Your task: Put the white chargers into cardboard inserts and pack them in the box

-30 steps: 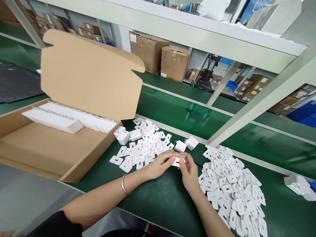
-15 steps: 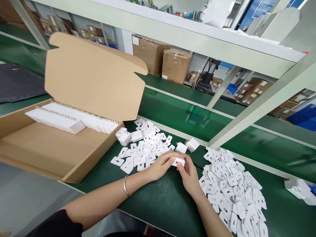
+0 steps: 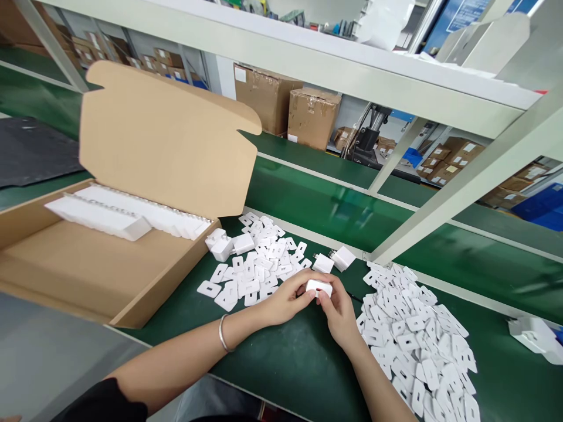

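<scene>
Both hands hold one white charger plug point(image 3: 319, 286) over the green bench, its slotted end facing me with a bit of red in the slot. My left hand point(image 3: 285, 298) is closed around its left side, thumb near the lower edge. The fingers of my right hand point(image 3: 341, 310) grip the right side, with the thumb below the slot. Behind the hands, two pronged charger plugs point(image 3: 343, 258) lie on the bench. Thin white slotted plates form a left pile point(image 3: 259, 266) and a larger right pile point(image 3: 413, 340).
An open cardboard box point(image 3: 145, 293) stands at left with rows of white blocks point(image 3: 97, 215) inside. More charger plugs point(image 3: 220, 246) lie by its corner, and white pieces point(image 3: 534, 335) at far right. A slanted metal post point(image 3: 457, 181) and overhead shelf beam point(image 3: 308, 55) frame the bench.
The charger plug has been tilted so its slotted end shows more fully, and red is now visible in the slot. My left thumb has shifted down to its lower edge.
</scene>
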{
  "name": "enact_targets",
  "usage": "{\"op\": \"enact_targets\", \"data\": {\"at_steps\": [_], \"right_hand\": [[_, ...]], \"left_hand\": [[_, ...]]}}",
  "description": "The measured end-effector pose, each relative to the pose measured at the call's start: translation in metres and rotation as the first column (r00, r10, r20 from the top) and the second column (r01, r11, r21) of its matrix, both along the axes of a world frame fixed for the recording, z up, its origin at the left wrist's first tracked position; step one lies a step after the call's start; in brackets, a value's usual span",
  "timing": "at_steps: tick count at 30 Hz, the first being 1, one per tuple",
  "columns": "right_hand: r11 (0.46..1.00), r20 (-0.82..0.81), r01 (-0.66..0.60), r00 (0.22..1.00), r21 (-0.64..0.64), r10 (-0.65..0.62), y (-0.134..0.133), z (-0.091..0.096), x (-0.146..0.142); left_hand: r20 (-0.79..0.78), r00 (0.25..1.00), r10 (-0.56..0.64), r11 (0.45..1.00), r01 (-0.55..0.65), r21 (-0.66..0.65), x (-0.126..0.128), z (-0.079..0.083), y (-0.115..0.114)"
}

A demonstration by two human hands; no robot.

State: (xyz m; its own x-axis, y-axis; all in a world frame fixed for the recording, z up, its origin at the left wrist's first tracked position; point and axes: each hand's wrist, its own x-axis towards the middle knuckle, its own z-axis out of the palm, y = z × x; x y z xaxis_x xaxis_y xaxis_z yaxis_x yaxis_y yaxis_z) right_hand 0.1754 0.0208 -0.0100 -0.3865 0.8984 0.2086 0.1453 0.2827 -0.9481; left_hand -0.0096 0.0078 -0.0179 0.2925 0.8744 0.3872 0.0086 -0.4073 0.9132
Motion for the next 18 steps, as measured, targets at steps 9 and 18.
{"op": "enact_targets", "data": {"at_steps": [9,18], "right_hand": [[1.0,-0.026,-0.009,1.0,-0.018,0.008,-0.001,-0.004,0.0],[0.997,0.067,0.083,0.994,0.001,-0.082,0.002,-0.012,0.003]], "left_hand": [[-0.031,0.999,0.04,0.999,-0.038,0.036,0.0,-0.003,0.001],[-0.017,1.0,-0.007,0.999,0.008,0.036,0.002,-0.005,0.0]]}}
